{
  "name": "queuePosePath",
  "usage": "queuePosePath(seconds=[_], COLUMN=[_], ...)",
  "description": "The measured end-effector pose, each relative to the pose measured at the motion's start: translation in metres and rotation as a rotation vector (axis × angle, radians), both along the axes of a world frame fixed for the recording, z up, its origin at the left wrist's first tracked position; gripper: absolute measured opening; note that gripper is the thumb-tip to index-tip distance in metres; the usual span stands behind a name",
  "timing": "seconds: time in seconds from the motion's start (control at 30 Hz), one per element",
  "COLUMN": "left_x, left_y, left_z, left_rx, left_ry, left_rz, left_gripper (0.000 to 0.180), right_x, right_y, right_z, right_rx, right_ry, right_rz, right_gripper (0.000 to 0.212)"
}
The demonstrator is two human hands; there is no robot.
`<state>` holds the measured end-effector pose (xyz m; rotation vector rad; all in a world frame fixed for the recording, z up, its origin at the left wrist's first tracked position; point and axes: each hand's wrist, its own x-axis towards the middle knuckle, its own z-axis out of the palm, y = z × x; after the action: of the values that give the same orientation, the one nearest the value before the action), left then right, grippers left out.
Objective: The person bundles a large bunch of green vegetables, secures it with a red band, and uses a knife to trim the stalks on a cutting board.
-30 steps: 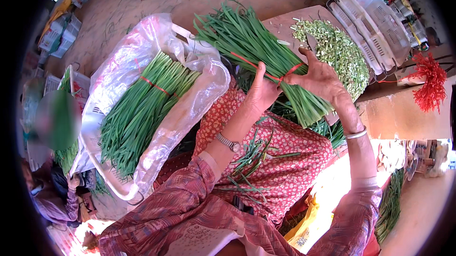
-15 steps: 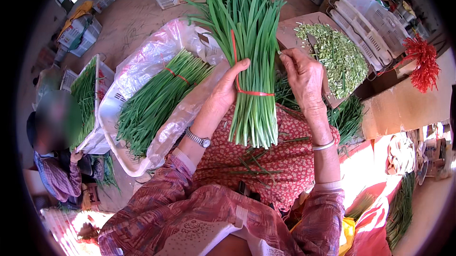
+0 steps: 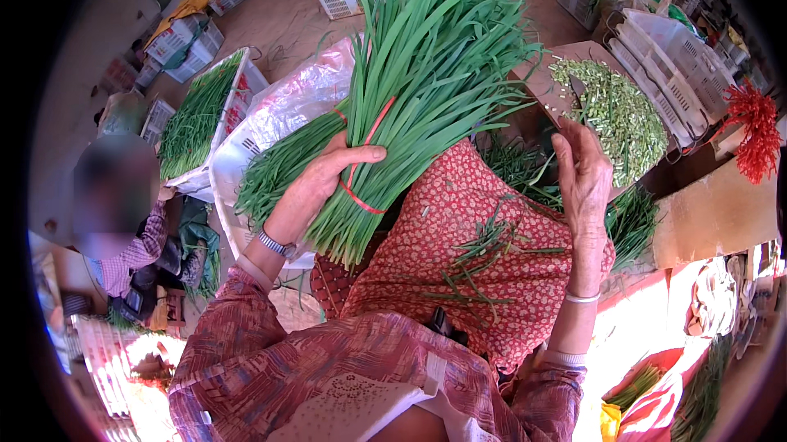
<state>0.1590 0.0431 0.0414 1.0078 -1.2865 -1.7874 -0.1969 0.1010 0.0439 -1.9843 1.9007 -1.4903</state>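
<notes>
My left hand (image 3: 320, 176) is closed round a big bundle of garlic chives (image 3: 434, 90), its thumb lying across the front. The bundle leans, with leafy tips toward the upper right and pale stem ends toward the lower left. A red band (image 3: 361, 200) circles it low down, and a loop of the band runs up over the leaves. Apart from the bundle, my right hand (image 3: 586, 167) has its fingers spread, with nothing visible in them. Behind my left hand, another tied bundle (image 3: 283, 155) lies in a plastic-lined white crate (image 3: 225, 188), partly hidden.
Chopped stem bits (image 3: 619, 106) cover a board at the right, with loose chives (image 3: 631, 225) beside it. Red ties (image 3: 750, 126) hang farther right. Leaf scraps (image 3: 488, 249) lie on my red apron. At the left, a person (image 3: 131, 249) touches another crate of chives (image 3: 205, 110).
My left hand has carried the bundle left and lower, tilting it from upright. My right hand has come away from the leaves and opened. The view has shifted.
</notes>
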Motion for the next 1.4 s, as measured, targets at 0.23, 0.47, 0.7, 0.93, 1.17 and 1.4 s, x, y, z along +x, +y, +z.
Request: queuePosePath(seconds=[0.23,0.47,0.7,0.93,1.17,1.4], left_x=[0.006,0.017,0.001,-0.019,-0.025,-0.025], left_y=[0.025,0.046,0.051,0.048,0.048,0.047], left_z=[-0.026,-0.041,-0.043,-0.037,-0.041,-0.037], left_rx=[-0.008,0.127,0.072,-0.066,-0.121,-0.066], left_ry=[-0.020,-0.132,-0.118,-0.106,-0.082,0.001], left_rz=[-0.073,0.127,0.092,0.131,0.209,0.228], left_gripper=[0.070,0.063,0.073,0.049,0.057,0.056], right_x=[0.099,0.072,0.079,0.144,0.154,0.164], right_y=[-0.009,0.013,0.037,0.040,0.019,0.023], right_z=[0.012,-0.071,-0.024,-0.039,-0.047,-0.058], right_rx=[-0.266,0.062,-0.168,0.255,0.248,0.202], right_ry=[0.389,0.292,0.170,-0.513,-0.465,-0.711], right_rz=[0.158,0.146,-0.057,0.327,0.174,0.190], right_gripper=[0.038,0.035,0.028,0.015,0.022,0.015])
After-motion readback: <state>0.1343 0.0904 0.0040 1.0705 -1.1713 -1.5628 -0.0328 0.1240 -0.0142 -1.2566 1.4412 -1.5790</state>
